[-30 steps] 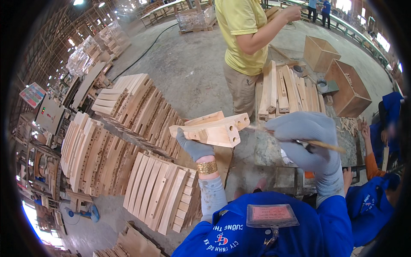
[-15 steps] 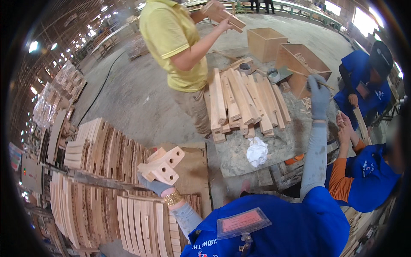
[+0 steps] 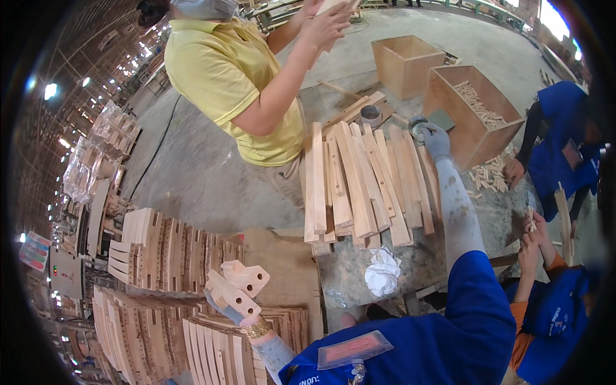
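My left hand (image 3: 226, 309), in a grey glove, is closed around two short wooden pieces (image 3: 239, 289) with round holes in their ends, held above the stacked parts at lower left. My right hand (image 3: 436, 140), also gloved, reaches over the table to a small round pot (image 3: 417, 122) beyond the wooden bars. Its fingers are bent at the pot's rim; the thin stick seen in it earlier is mostly hidden now. Next to that pot stands a second round pot (image 3: 370, 115). Several pale wooden bars (image 3: 359, 186) lie side by side on the table (image 3: 340, 282).
A wooden box (image 3: 471, 131) holds small dowels, with loose dowels (image 3: 489, 176) beside it. Another box (image 3: 403, 64) stands behind. Crumpled white paper (image 3: 383, 272) lies at the table's front. A person in yellow (image 3: 224, 90) stands across; blue-clad people work at right. Stacked slats (image 3: 173, 253) fill the lower left.
My right hand has come down and left from above the dowel box to the pot. My left hand has lowered slightly with the wooden pieces. The view has shifted.
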### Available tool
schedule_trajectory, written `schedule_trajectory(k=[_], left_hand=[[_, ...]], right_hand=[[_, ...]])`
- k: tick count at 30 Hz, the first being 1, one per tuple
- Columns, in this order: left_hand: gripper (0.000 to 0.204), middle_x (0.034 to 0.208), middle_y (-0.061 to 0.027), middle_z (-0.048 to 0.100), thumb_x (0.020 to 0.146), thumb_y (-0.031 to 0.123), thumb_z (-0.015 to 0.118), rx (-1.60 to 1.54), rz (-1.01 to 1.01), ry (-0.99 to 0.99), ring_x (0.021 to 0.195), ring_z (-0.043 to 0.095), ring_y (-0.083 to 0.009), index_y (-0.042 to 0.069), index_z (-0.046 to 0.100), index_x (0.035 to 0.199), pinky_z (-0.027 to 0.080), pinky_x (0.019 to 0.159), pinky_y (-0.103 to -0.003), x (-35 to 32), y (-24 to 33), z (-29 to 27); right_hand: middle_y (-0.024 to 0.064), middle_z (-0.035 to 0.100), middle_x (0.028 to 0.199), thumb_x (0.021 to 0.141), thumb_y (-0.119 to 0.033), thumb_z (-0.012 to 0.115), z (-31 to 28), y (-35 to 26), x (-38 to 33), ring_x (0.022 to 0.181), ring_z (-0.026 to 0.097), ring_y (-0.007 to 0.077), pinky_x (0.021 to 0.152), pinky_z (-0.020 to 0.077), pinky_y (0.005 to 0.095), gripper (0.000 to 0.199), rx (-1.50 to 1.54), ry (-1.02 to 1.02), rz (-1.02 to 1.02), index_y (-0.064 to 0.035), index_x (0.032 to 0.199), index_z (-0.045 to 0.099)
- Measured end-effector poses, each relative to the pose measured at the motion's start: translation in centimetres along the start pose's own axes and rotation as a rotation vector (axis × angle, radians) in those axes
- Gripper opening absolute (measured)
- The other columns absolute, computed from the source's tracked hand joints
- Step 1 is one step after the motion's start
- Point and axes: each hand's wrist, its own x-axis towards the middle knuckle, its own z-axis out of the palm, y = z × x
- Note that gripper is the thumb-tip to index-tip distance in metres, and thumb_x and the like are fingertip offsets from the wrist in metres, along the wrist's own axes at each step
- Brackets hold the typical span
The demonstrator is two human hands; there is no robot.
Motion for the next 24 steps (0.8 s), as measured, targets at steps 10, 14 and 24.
schedule_trajectory(k=[10,14,24], left_hand=[[0.024,0.073,-0.0085,0.056,0.064,0.031,0.066,0.423,0.368,0.112,0.066,0.056,-0.0305,0.012,0.056,0.075,0.044,0.062,-0.038,1.3,4.6,3.2],[0.036,0.101,-0.0087,0.048,0.078,0.021,0.059,0.203,0.074,-0.001,0.092,0.052,-0.0234,0.009,0.042,0.107,0.048,0.077,-0.036,0.5,4.4,3.0],[0.031,0.078,-0.0088,0.056,0.067,0.037,0.061,0.021,0.168,0.055,0.076,0.056,-0.0286,0.010,0.056,0.080,0.044,0.068,-0.039,1.1,2.2,3.6]], right_hand=[[0.0189,0.063,0.090,0.078,-0.040,0.052,0.8,2.0,1.0,0.084,0.060,0.0339,0.074,0.0470,0.0381,0.033,-0.247,-0.014,0.160,-0.0118,0.088,0.066],[0.0143,0.065,0.083,0.079,-0.029,0.055,1.4,2.0,-0.4,0.078,0.062,0.0270,0.070,0.0473,0.0336,0.030,0.030,0.063,0.059,-0.0037,0.092,0.064],[0.0046,0.056,0.087,0.091,-0.015,0.048,-4.0,-4.5,-7.5,0.076,0.055,0.0144,0.066,0.0461,0.0222,0.016,1.576,-0.016,0.499,-0.0032,0.101,0.053]])
